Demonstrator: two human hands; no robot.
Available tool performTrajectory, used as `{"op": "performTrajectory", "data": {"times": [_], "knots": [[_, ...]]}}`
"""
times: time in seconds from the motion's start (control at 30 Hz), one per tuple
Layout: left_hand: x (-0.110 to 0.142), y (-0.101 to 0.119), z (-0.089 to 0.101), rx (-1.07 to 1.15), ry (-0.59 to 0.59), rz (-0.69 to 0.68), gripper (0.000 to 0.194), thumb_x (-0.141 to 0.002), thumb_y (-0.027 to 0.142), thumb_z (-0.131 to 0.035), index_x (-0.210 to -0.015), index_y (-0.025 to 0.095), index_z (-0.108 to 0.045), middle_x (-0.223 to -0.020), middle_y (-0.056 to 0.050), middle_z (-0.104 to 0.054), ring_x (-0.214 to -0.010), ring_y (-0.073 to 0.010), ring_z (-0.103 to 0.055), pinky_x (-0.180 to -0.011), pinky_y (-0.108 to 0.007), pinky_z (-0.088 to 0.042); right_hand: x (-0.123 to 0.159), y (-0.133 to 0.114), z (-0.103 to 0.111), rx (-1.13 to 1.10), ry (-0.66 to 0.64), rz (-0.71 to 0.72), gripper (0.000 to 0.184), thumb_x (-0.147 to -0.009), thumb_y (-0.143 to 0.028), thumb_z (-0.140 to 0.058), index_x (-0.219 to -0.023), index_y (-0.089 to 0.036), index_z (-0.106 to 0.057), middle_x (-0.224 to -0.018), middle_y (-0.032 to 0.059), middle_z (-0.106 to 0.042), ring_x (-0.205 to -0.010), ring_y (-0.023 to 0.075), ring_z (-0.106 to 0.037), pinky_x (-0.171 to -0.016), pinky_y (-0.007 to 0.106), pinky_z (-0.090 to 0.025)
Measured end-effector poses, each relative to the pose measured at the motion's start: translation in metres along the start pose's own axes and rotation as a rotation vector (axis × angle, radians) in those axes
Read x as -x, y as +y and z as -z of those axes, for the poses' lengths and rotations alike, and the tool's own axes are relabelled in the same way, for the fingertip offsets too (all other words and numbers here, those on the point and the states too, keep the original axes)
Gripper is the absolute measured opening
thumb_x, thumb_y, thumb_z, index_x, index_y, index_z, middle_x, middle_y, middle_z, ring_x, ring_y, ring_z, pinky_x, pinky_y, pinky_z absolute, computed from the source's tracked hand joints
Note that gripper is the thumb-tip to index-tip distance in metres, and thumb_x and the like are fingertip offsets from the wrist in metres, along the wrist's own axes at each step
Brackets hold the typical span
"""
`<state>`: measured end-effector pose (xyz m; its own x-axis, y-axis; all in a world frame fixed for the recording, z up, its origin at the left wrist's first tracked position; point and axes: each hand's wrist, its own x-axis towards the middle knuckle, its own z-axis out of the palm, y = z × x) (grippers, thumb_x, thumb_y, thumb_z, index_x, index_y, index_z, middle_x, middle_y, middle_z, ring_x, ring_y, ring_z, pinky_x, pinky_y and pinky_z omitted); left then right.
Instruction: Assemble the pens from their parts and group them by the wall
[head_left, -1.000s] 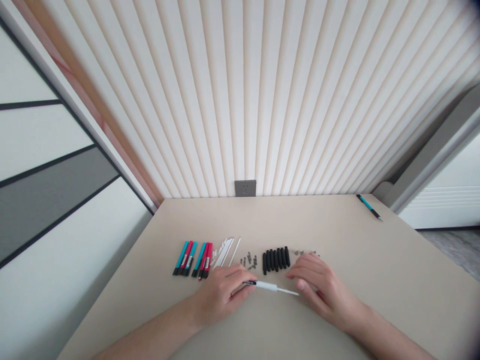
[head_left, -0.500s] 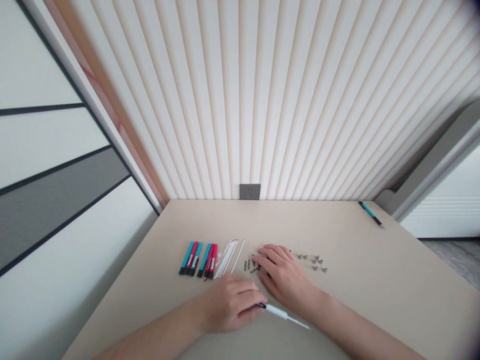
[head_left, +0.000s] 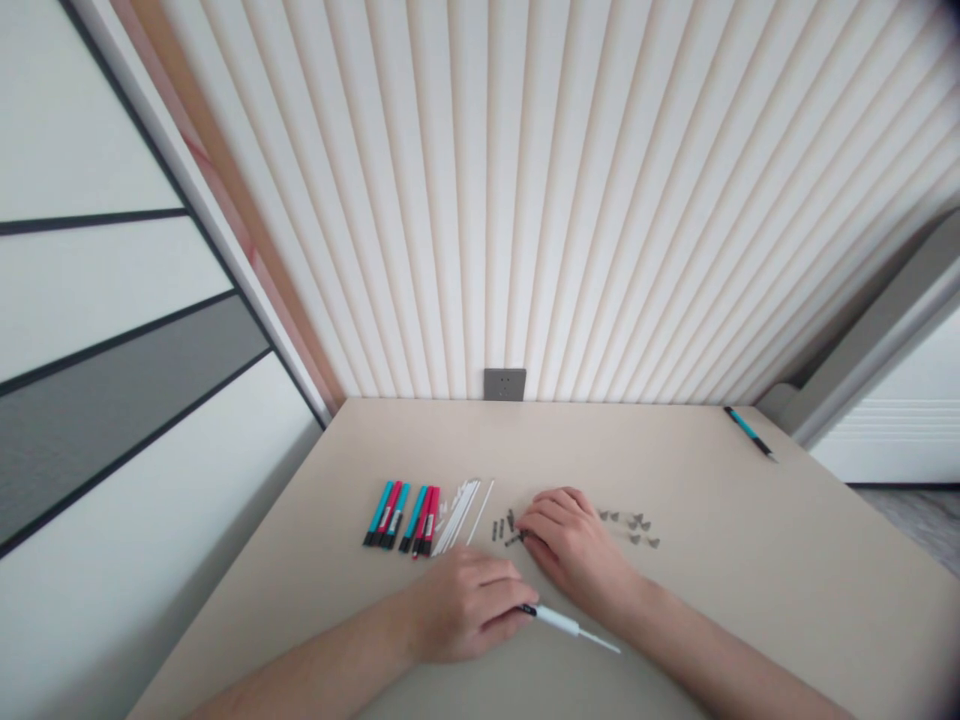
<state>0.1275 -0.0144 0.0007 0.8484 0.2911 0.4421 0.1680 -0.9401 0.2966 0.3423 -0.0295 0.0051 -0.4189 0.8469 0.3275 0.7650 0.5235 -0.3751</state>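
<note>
The dark pieces lie just left of the nearer right hand, its fingers bent, grip unclear; on their near side, the left hand pinches the white tube, long axis slanting rightward and nearer the person.

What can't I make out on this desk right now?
All in the head view:
- What lies under the right hand: its palm and fingers cover it.
- The black end of the white pen part: partly hidden by the left hand.
- The exact shape of the small dark pieces: too small.
- Writing on the barrel labels: too small and blurred.
</note>
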Motion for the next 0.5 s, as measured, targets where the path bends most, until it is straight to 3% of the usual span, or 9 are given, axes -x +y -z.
{"op": "performTrajectory", "data": {"times": [0.17,0.27,0.37,0.5], "knots": [[-0.001,-0.001,0.0,0.038,0.108,0.179,0.014,-0.093,0.018,-0.056,-0.107,0.018,-0.061,-0.087,-0.004,-0.07,-0.076,-0.0152,-0.066,-0.07,-0.024,-0.048,0.015,0.016,0.022,-0.129,0.173,-0.073,0.023,-0.094,-0.019,-0.052,-0.109,-0.023,-0.069,-0.103,0.0078,-0.069,-0.098,0.0216,-0.061,-0.091,0.04,-0.047],[-0.002,-0.004,-0.001,0.102,0.19,0.272,0.015,-0.094,0.016,-0.055,-0.107,0.018,-0.06,-0.087,-0.003,-0.068,-0.072,-0.0127,-0.063,-0.069,-0.022,-0.048,0.031,0.028,0.029,-0.353,0.3,-0.292,0.025,-0.097,-0.031,-0.049,-0.107,-0.023,-0.071,-0.11,0.0104,-0.068,-0.102,0.0235,-0.061,-0.085,0.036,-0.052],[-0.001,-0.008,-0.002,0.129,0.224,0.374,0.013,-0.094,0.018,-0.055,-0.106,0.018,-0.061,-0.08,-0.001,-0.064,-0.058,-0.0099,-0.054,-0.062,-0.021,-0.046,0.04,0.035,0.028,-0.626,0.41,-0.541,0.032,-0.094,-0.045,-0.053,-0.101,-0.02,-0.072,-0.101,0.0103,-0.071,-0.09,0.0221,-0.064,-0.078,0.034,-0.054],[-0.001,-0.011,-0.001,0.16,0.235,0.479,0.013,-0.095,0.022,-0.055,-0.104,0.018,-0.063,-0.076,0.0,-0.061,-0.055,-0.0095,-0.05,-0.055,-0.02,-0.042,0.037,0.033,0.023,-0.882,0.453,-0.646,0.039,-0.086,-0.054,-0.062,-0.097,-0.017,-0.072,-0.089,0.0089,-0.072,-0.077,0.0188,-0.063,-0.074,0.032,-0.054]]}}
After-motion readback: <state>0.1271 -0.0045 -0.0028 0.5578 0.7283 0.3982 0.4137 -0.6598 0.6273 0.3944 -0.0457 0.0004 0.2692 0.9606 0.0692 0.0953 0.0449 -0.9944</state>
